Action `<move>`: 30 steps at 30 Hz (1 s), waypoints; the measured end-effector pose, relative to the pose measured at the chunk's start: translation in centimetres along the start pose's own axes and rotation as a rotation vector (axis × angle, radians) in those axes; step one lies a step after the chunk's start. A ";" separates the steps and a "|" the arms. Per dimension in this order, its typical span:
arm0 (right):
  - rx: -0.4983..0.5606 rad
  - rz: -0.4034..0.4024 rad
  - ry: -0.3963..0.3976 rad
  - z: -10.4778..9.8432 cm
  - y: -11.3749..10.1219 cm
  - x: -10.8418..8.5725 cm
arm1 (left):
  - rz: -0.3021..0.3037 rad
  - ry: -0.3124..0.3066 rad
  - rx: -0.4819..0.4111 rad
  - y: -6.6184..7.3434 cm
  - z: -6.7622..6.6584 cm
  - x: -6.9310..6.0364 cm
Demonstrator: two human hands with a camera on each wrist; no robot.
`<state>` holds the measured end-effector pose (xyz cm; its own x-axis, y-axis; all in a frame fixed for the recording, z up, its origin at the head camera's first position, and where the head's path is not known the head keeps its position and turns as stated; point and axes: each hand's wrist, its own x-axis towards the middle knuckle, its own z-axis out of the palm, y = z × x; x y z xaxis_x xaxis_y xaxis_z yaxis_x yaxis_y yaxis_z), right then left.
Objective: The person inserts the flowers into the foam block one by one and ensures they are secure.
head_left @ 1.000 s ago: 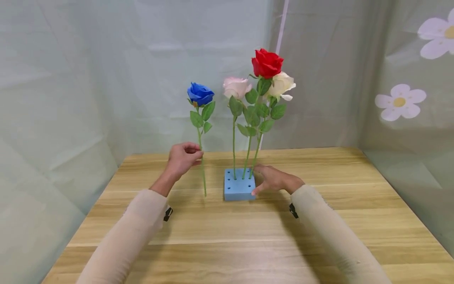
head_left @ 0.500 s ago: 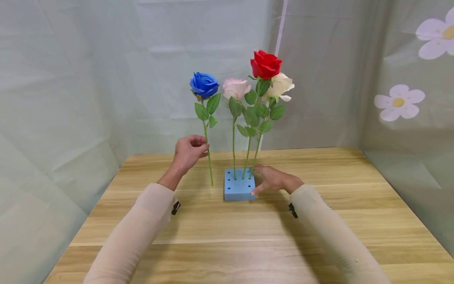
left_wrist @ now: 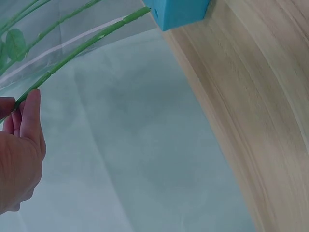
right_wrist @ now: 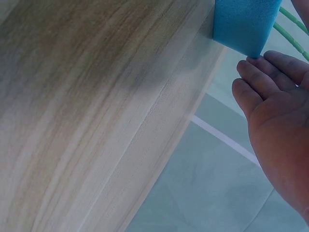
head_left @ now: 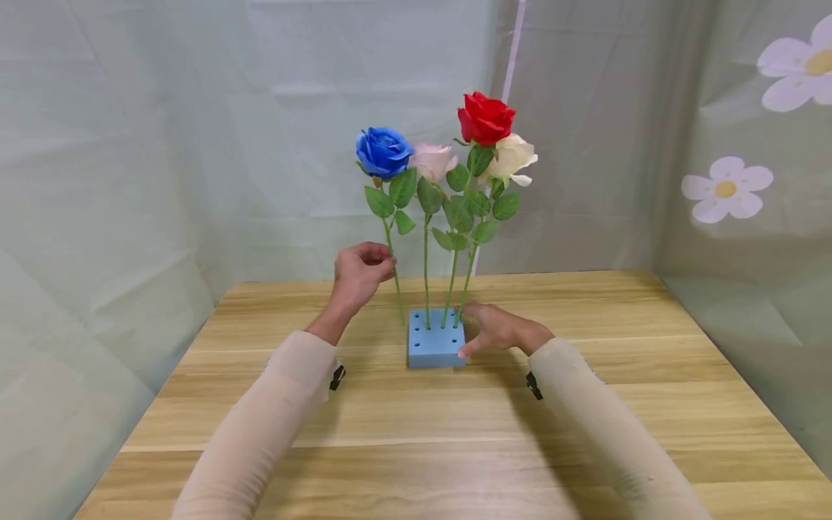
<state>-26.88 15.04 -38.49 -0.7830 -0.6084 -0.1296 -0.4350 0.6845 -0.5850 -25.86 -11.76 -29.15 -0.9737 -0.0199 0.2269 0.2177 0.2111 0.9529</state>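
Note:
My left hand (head_left: pixel 364 273) pinches the green stem of a blue rose (head_left: pixel 384 153) between thumb and fingers. The stem's lower end hangs beside the left edge of a light-blue foam block (head_left: pixel 437 355). In the left wrist view, the stem (left_wrist: pixel 87 44) slants toward a corner of the block (left_wrist: pixel 179 13). My right hand (head_left: pixel 500 328) grips the block's right side, thumb at the front corner and fingers toward the back. Standing in the block's holes are a pink rose (head_left: pixel 432 162), a red rose (head_left: pixel 486 119) and a cream rose (head_left: pixel 512 159).
Several bare holes show in the block's top, along its left and right sides. It stands on a wood-grain table (head_left: pixel 416 448). Pale cloth walls (head_left: pixel 312 87) enclose the back and sides, with printed white flowers (head_left: pixel 726 189) on the right.
My left hand has carried the blue rose rightward and away from me, and its stem end now hangs close to the block. My right hand stays at the block.

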 end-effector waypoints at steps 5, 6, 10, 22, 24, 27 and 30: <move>0.023 0.008 -0.009 0.1 -0.2 0.0 | 0.025 0.005 0.000 -0.4 0.6 -0.1; 0.026 0.009 -0.009 0.2 -0.2 0.0 | 0.028 0.006 0.001 -0.5 0.7 -0.1; 0.028 0.005 -0.009 0.2 -0.2 0.0 | 0.040 0.010 0.014 -0.8 1.0 -0.2; 0.012 0.014 -0.006 -0.1 -0.2 0.0 | 0.058 -0.008 0.027 -1.6 1.8 -0.4; 0.014 0.016 -0.006 -0.1 -0.2 0.0 | 0.057 -0.010 0.042 -1.7 1.9 -0.5; 0.012 0.018 -0.006 -0.1 -0.2 -0.1 | 0.061 -0.011 0.076 -1.8 2.0 -0.6; 0.005 0.014 -0.004 -0.1 -0.2 -0.1 | 0.070 -0.013 0.110 -2.0 2.2 -0.7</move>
<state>-26.76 15.00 -38.33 -0.7876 -0.5999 -0.1409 -0.4212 0.6910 -0.5875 -25.72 -10.06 -31.69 -0.9572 0.0117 0.2891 0.2777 0.3172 0.9068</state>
